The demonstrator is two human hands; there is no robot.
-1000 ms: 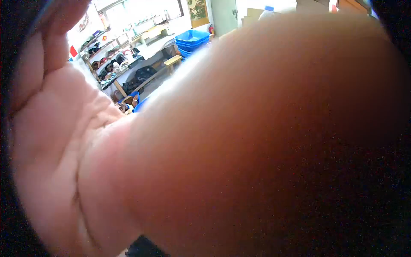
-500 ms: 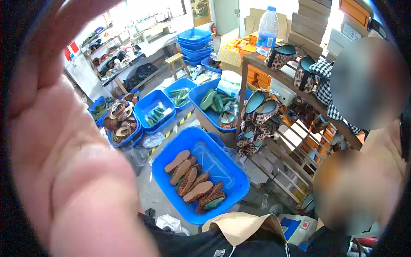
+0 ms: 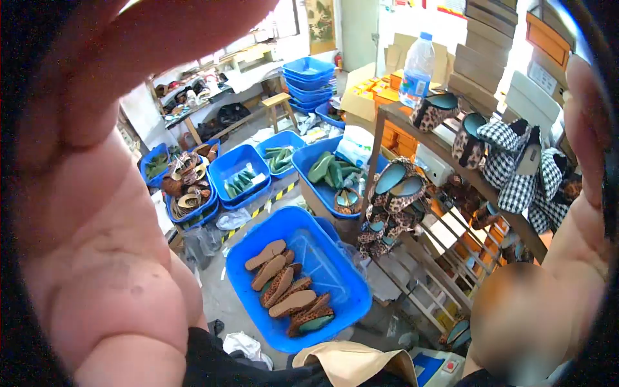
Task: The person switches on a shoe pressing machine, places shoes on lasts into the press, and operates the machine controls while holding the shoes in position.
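Observation:
My left hand (image 3: 109,245), very close to the camera, fills the left side. One finger stretches across the top left and its tip leaves the frame. At the right edge my right hand (image 3: 583,238) is raised, partly hidden by a blurred patch, with fingers running up out of view. Whether either hand holds anything is hidden. Below and between them stands a blue tub (image 3: 332,261) with several leopard-print flat shoes (image 3: 293,303), mostly with tan soles up. Near the right hand, houndstooth flats (image 3: 519,184) lie on a slatted rack (image 3: 445,145).
Leopard-print flats (image 3: 396,184) hang on the rack's left side, and a water bottle (image 3: 418,71) stands on top. Several blue tubs (image 3: 235,161) of shoes and green pieces cover the floor. Further back are stacked tubs (image 3: 308,80), a stool (image 3: 277,103) and orange boxes (image 3: 393,138).
The view has shifted, so the rack and back tubs sit lower and farther right. More of my right hand and the houndstooth flats shows. My left hand remains close to the camera.

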